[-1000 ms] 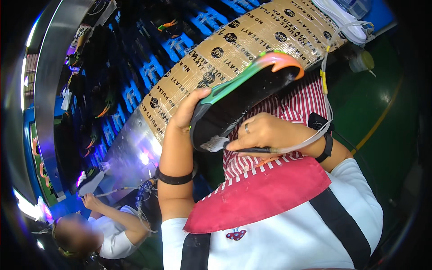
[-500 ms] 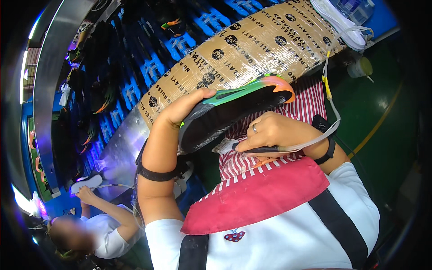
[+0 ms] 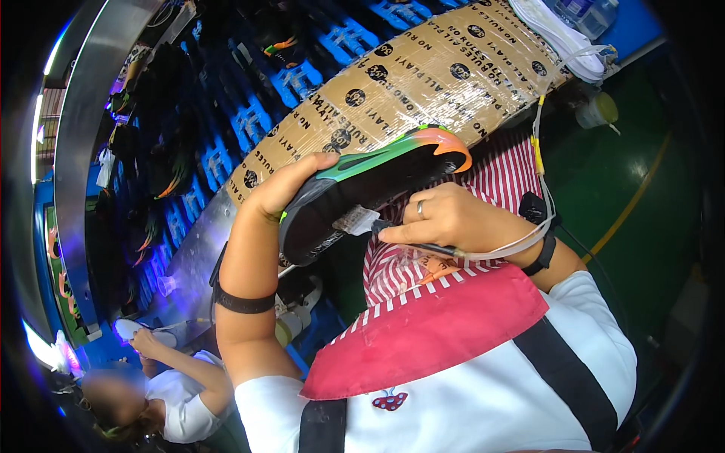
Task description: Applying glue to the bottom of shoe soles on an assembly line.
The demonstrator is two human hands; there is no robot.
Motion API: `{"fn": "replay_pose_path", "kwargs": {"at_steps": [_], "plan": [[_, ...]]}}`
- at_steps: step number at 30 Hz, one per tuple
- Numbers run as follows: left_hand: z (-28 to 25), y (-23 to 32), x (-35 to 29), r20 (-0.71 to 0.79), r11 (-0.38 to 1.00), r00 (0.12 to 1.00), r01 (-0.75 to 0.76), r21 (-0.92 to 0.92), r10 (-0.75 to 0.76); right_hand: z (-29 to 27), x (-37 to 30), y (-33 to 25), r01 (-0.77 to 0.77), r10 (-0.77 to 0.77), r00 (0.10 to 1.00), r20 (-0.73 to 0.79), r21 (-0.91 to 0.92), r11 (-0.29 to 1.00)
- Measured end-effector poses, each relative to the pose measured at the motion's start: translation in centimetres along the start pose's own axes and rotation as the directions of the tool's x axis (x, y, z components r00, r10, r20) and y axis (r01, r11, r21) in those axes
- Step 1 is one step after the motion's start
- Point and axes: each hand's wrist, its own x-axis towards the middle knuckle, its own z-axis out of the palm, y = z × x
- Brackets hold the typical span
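My left hand (image 3: 285, 186) grips a shoe sole (image 3: 393, 175) along its far side, thumb on the green sidewall. The sole is tilted, with its black hollow inside turned towards me and an orange curved end to the right. Closed around a dark brush handle, my right hand (image 3: 457, 219) is just to the right of the sole. The pale, flat bristles of the brush (image 3: 356, 220) lie over the black inside near the sole's left end; whether they press on it I cannot tell. A clear tube (image 3: 507, 245) runs from the handle past my right wrist.
Behind the sole lies a cardboard-covered work surface (image 3: 423, 83) wrapped in clear film. Blue racks (image 3: 253, 121) with dark shoe parts line the far left. White sole-shaped pieces (image 3: 555, 34), bottles (image 3: 596, 16) and a cup (image 3: 596, 111) are far right. A co-worker (image 3: 185, 392) works at lower left.
The brush has moved left, its bristles now over the sole's inside. The sole and my left hand have shifted slightly left and towards me.
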Motion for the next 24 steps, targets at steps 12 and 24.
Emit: {"fn": "replay_pose_path", "kwargs": {"at_steps": [12, 24], "plan": [[-0.5, -1.3, -1.1, -0.141, 0.987, 0.990, -0.037, -0.154, 0.015, 0.9, -0.5, 0.2, -0.004, 0.003, 0.997, -0.078, -0.014, 1.000], [2.9, -7.6, 1.6, -0.053, 0.776, 0.987, -0.151, -0.613, 0.149, 0.0, -1.9, 4.2, -0.343, 0.662, 0.709, -0.243, 0.701, 0.626]]}}
